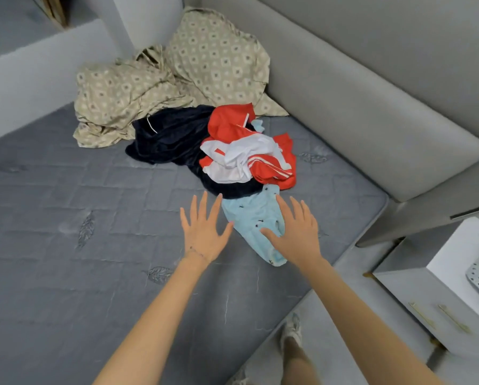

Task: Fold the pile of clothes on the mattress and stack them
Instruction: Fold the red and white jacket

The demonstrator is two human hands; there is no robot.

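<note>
Here, in the head view, the task appears to be at its very start. The pile of clothes [221,151] lies unfolded on the grey quilted mattress [66,218], toward its far right side and close to the padded headboard [371,107]. Three pieces can be told apart:

- A dark navy garment [171,137] is spread at the left and underneath.
- A red and white garment [249,151] is crumpled on top of it.
- A light blue garment [249,215] trails out of the near edge of the pile toward the person.

No folded item and no stack is visible anywhere on the mattress, so every piece is judged to remain to be folded. A rumpled patterned sheet [155,79] sits behind the pile in the far corner. Whether it counts among the clothes cannot be told.

Both arms reach forward, palms down. The left hand [202,232] has its fingers straight and spread and holds nothing. It lies over bare mattress just beside the left edge of the light blue garment, fingertips near the navy cloth. The right hand [293,232] is likewise flat and spread, its grip apart and closed on nothing. It lies over the right part of the light blue garment, thumb across the cloth. Whether the palm presses the fabric or hovers above it cannot be told. The light blue garment seems the likely first piece to be taken.
</note>
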